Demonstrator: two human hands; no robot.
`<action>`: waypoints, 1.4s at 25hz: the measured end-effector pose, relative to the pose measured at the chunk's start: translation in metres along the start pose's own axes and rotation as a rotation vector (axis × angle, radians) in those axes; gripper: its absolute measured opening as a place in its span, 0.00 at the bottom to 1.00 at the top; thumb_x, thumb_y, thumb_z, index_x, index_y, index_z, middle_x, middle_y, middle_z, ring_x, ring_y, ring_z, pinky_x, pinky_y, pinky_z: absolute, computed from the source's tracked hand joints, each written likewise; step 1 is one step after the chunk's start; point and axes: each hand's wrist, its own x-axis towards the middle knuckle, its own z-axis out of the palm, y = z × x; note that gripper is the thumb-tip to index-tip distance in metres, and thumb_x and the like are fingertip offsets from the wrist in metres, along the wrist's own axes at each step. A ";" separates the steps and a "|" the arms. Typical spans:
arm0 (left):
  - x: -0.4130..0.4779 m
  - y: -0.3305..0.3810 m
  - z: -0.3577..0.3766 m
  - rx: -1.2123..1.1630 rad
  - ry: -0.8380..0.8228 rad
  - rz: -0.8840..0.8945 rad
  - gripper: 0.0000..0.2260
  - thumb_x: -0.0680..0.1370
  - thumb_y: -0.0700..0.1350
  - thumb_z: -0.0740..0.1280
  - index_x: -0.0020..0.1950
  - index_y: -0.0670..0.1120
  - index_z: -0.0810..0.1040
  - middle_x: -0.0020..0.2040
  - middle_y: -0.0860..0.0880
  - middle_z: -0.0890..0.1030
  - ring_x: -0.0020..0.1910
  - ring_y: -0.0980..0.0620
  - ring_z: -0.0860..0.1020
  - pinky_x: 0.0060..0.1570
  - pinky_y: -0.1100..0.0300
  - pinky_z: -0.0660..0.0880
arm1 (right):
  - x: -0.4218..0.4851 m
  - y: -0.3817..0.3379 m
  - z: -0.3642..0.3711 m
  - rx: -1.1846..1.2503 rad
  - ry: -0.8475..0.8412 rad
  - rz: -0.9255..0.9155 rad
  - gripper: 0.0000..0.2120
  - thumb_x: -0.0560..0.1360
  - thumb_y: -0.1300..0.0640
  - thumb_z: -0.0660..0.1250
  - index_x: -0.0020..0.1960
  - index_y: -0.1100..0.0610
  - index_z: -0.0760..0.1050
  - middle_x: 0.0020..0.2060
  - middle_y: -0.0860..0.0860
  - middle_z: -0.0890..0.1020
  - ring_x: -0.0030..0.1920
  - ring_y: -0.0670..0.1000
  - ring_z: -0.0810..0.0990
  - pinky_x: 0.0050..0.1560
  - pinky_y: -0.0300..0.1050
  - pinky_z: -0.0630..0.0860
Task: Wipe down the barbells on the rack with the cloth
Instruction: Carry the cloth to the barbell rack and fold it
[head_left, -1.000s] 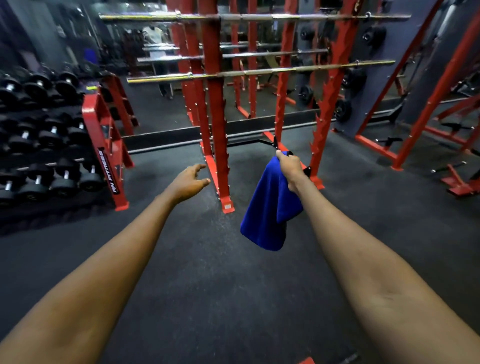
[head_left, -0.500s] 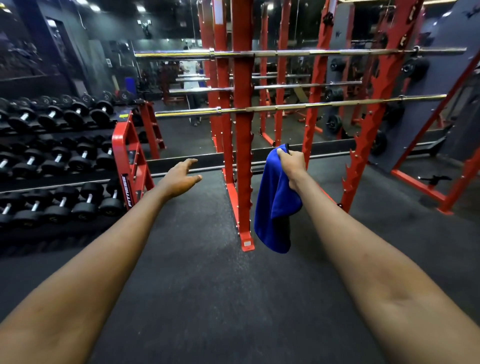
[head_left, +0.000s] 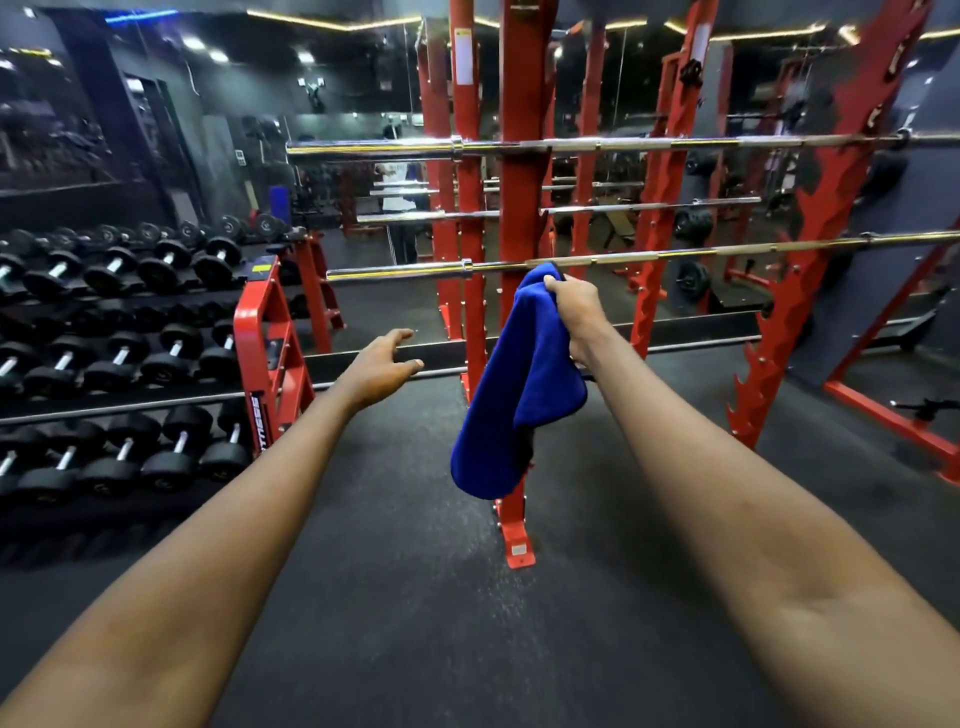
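My right hand (head_left: 574, 312) sits just right of the middle of the frame, fingers curled tight round the upper part of the blue cloth (head_left: 511, 395). The cloth hangs down from my grip in a long fold towards the lower centre, in front of the red rack (head_left: 522, 104) upright. Its top edge reaches the line of the lower barbell (head_left: 675, 254) (whether it actually touches the steel, I cannot tell). That bar runs across the rack from centre left out to the right edge. The upper barbell (head_left: 623, 145) lies higher up, also resting across the rack and spanning most of the upper half of the frame.

My left hand (head_left: 379, 369) is held out left of centre, empty, fingers loose and slightly spread, below the lower bar and clear of it.

On the left side of the frame stand rows of black dumbbells (head_left: 119, 364) on a red-ended stand (head_left: 270, 343). The dark rubber floor (head_left: 415, 597) fills the bottom of the frame.
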 end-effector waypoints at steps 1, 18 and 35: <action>0.012 -0.004 0.004 0.017 -0.004 -0.003 0.28 0.80 0.50 0.68 0.79 0.49 0.65 0.76 0.44 0.69 0.73 0.45 0.70 0.72 0.49 0.68 | 0.014 0.000 0.010 0.013 -0.017 0.000 0.10 0.81 0.61 0.63 0.45 0.54 0.81 0.45 0.54 0.83 0.44 0.51 0.81 0.54 0.48 0.80; 0.227 -0.063 0.041 -0.296 -0.085 -0.218 0.24 0.85 0.59 0.54 0.73 0.46 0.73 0.71 0.47 0.76 0.68 0.49 0.75 0.71 0.48 0.69 | 0.230 -0.019 0.151 0.092 -0.162 -0.026 0.10 0.80 0.64 0.62 0.46 0.57 0.81 0.42 0.54 0.81 0.43 0.53 0.80 0.47 0.46 0.77; 0.320 -0.089 -0.018 -1.174 0.069 -0.381 0.10 0.80 0.36 0.65 0.58 0.49 0.78 0.44 0.48 0.85 0.38 0.50 0.83 0.34 0.60 0.80 | 0.316 -0.011 0.154 0.130 -0.113 -0.055 0.06 0.78 0.58 0.67 0.44 0.56 0.80 0.43 0.57 0.82 0.44 0.55 0.80 0.55 0.54 0.80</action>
